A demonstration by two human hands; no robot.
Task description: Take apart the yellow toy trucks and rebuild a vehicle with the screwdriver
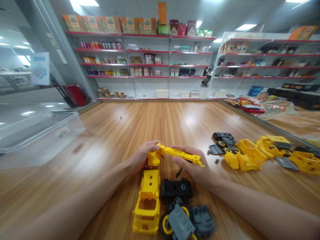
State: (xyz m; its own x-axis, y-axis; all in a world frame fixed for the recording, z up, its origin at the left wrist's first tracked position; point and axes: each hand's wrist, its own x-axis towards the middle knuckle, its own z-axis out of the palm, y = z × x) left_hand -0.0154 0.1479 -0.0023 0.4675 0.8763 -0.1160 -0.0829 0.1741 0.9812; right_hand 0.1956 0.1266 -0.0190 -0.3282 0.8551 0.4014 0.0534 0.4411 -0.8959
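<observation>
Both my hands hold a long yellow toy arm piece (178,154) just above the wooden table (105,140). My left hand (142,156) is closed on its thick left end. My right hand (191,166) is closed round its thinner right part, and a small dark tool or screw (179,172) sticks out under its fingers. Just below my hands lie a yellow toy cab body (148,201), a black chassis block (176,189), grey panels (191,221) and a yellow-rimmed wheel (165,225).
A pile of yellow, black and grey toy truck parts (252,153) lies at the right. A clear plastic bin (37,133) stands at the left. Stocked shop shelves (147,63) line the back wall, and packaged goods (246,105) sit at the right.
</observation>
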